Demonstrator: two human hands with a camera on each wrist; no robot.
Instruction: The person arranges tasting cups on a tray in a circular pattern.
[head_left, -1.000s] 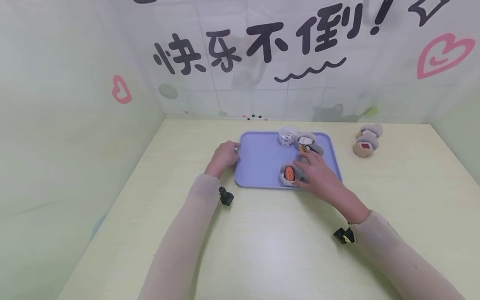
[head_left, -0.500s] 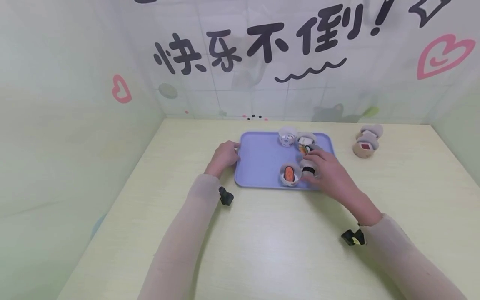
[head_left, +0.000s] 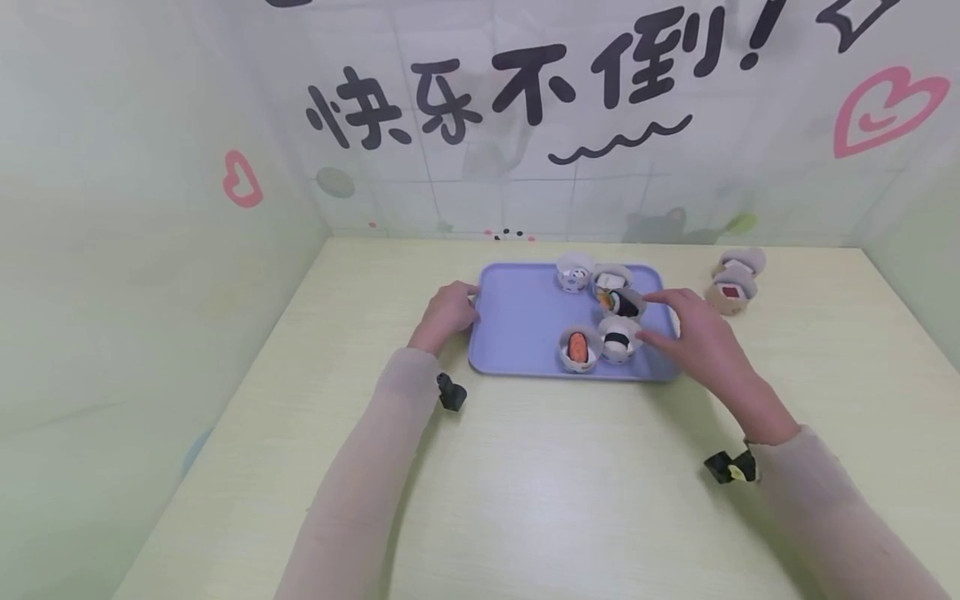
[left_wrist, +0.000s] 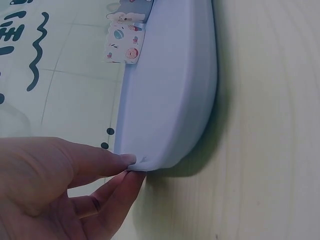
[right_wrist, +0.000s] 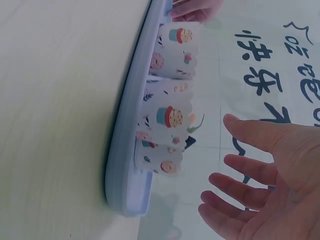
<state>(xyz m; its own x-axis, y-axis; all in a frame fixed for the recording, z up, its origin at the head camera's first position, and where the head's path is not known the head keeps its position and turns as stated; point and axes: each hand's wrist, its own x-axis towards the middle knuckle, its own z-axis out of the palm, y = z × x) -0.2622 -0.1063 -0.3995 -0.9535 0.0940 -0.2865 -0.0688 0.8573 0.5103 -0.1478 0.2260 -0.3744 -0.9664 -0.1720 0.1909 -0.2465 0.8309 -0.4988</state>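
My left hand [head_left: 448, 307] pinches the left edge of a lilac tray [head_left: 517, 321]; in the left wrist view the thumb lies on the rim, fingers beneath. Several printed paper cups stand on the tray's right half. In the front row, one cup bears orange-topped sushi [head_left: 577, 347] and its neighbour holds white sushi with a black band [head_left: 617, 342]. Behind them a cup carries a dark hand roll [head_left: 624, 305]. My right hand [head_left: 701, 337] hovers just right of these cups, thumb and fingers spread and holding nothing. The right wrist view shows a cupcake-printed cup [right_wrist: 167, 107] beyond the fingertips.
Toward the tray's back edge are a cup with a white piece [head_left: 613, 282] and a patterned cup [head_left: 574, 275]. Right of the tray, on the wooden table [head_left: 525, 483], stand a brown cup with a red-topped piece [head_left: 731, 296] and another behind it. A wall closes the back.
My right hand has drawn back to the right, letting go of the cup with the black-banded sushi, which now shows fully beside the orange one. The left hand has stayed at the tray.
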